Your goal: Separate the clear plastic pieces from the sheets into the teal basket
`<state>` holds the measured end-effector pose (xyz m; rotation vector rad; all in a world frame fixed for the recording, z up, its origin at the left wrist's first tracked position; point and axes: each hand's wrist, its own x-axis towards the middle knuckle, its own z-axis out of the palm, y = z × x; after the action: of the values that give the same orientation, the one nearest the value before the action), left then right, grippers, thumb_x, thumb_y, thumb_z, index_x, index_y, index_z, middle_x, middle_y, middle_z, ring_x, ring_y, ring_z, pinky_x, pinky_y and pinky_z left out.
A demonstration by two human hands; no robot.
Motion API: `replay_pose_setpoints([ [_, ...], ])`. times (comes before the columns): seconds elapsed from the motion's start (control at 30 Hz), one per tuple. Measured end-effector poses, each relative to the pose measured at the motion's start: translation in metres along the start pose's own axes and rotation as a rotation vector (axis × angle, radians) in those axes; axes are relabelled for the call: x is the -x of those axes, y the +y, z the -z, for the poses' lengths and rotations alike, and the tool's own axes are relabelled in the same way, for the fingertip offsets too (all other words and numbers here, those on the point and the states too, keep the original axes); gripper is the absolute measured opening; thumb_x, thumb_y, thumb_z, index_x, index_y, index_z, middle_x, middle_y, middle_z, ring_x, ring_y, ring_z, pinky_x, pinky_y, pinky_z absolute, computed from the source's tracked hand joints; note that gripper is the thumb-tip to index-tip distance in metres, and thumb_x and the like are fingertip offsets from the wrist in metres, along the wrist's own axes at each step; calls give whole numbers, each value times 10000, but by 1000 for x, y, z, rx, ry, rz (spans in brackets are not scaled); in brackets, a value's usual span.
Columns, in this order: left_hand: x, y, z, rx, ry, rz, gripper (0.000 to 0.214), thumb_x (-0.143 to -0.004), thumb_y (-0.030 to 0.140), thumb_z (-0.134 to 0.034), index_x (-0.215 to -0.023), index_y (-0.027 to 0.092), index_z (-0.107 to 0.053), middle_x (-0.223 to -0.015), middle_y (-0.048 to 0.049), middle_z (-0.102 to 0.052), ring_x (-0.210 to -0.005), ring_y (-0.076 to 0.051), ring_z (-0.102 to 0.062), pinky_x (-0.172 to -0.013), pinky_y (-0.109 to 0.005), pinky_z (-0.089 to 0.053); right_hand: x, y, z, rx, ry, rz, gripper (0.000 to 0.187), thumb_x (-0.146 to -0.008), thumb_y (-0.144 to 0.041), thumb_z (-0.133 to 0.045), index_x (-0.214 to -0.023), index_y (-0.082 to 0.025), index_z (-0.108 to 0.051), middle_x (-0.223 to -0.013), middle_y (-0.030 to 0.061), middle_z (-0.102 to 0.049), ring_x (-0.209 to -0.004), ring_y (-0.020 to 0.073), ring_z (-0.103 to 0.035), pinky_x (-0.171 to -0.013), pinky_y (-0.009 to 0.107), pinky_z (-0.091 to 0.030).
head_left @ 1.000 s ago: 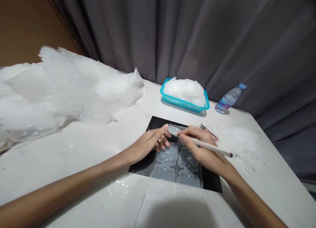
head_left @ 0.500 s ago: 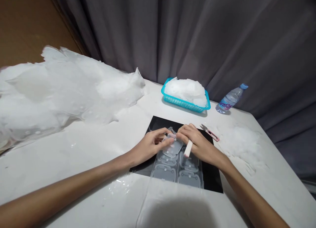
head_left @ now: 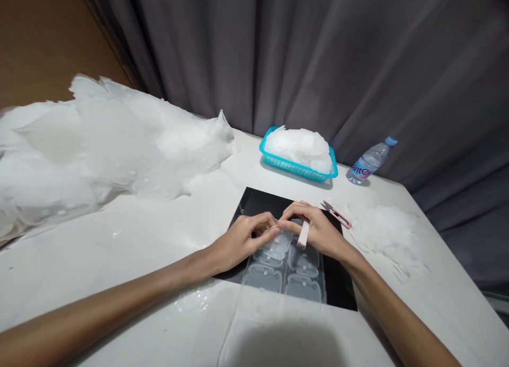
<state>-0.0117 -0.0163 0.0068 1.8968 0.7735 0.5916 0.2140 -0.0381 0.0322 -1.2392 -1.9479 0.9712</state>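
Grip of the left hand is pinched on a clear piece at the far end of a moulded sheet, which lies on a black mat on the worktop. Right hand meets it fingertip to fingertip, its grip closed around a white tool. Snips lie just right, scraps beyond.

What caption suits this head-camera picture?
Left hand and right hand pinch a clear plastic piece over a moulded sheet.
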Motion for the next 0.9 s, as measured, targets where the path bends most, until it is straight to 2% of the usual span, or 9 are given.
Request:
replay_pose_setpoints([
  [0.1, 4, 1, -2, -182, -10, -139, 295, -1069, 380, -480, -918, 194, -651, -803, -36, -665, -694, -175, -622, -675, -295, -497, -1, 2, -4, 114, 67, -64, 225, -1016, -363, -607, -887, -197, -686, -915, 39, -691, -888, 205, -633, -829, 342, -460],
  [0.2, 13, 5, -3, -291, -99, -352, 252, -1047, 260, -477, -956, 209, -707, -935, -112, -735, -924, -262, -710, -887, -397, -563, -4, 12, -9, 445, 328, -83, 192, -1035, -284, -517, -902, -197, -625, -946, 85, -669, -896, 252, -596, -836, 390, -445],
  [0.27, 18, 8, -3, -271, -141, -409, 261, -1049, 246, -474, -961, 218, -718, -1009, -128, -760, -1054, -291, -717, -990, -434, -550, -6, 19, -10, 609, 411, -56, 207, -1049, -266, -473, -910, -202, -611, -966, 111, -664, -928, 279, -577, -864, 418, -435],
  [0.33, 20, 11, -1, -207, -63, -325, 238, -1061, 294, -489, -972, 214, -695, -997, -109, -764, -1000, -276, -733, -947, -414, -568, -8, 24, -7, 626, 392, -40, 225, -1065, -297, -456, -941, -209, -622, -965, 111, -672, -940, 285, -578, -873, 421, -443],
  [0.4, 18, 12, 3, -60, 45, -134, 230, -1068, 378, -512, -1003, 208, -653, -931, -72, -754, -870, -236, -735, -826, -362, -582, -8, 23, -1, 564, 404, -24, 236, -1073, -342, -458, -1021, -206, -644, -1028, 116, -677, -1007, 289, -591, -915, 429, -454],
  [0.5, 10, 12, 8, 309, 52, 94, 268, -1048, 466, -567, -1029, 200, -599, -903, -43, -752, -839, -202, -737, -789, -320, -579, -5, 8, 10, 396, 471, 25, 291, -1086, -396, -451, -1135, -201, -660, -1163, 122, -665, -1121, 278, -596, -997, 437, -447],
  [0.6, 3, 11, 12, 553, 26, 146, 291, -1010, 472, -643, -1012, 187, -584, -902, -42, -760, -839, -184, -737, -786, -295, -571, 0, -13, 17, 190, 302, 37, 333, -1097, -443, -446, -1093, -229, -701, -1041, 68, -702, -1050, 238, -625, -946, 387, -465],
  [0.73, 3, 12, 12, 588, 32, 130, 284, -1004, 456, -660, -1021, 179, -599, -846, -15, -721, -743, -145, -687, -688, -242, -520, 8, -30, 21, 135, 40, -18, 217, -1016, -440, -635, -1037, -253, -744, -899, 18, -686, -858, 196, -593, -804, 335, -457],
  [0.9, 3, 14, 12, 518, 64, 96, 298, -1003, 476, -650, -1005, 181, -604, -765, 17, -664, -642, -113, -605, -606, -214, -453, 12, -28, 25, 102, -2, -18, 178, -965, -425, -713, -994, -257, -764, -847, 7, -652, -762, 174, -524, -713, 313, -415],
])
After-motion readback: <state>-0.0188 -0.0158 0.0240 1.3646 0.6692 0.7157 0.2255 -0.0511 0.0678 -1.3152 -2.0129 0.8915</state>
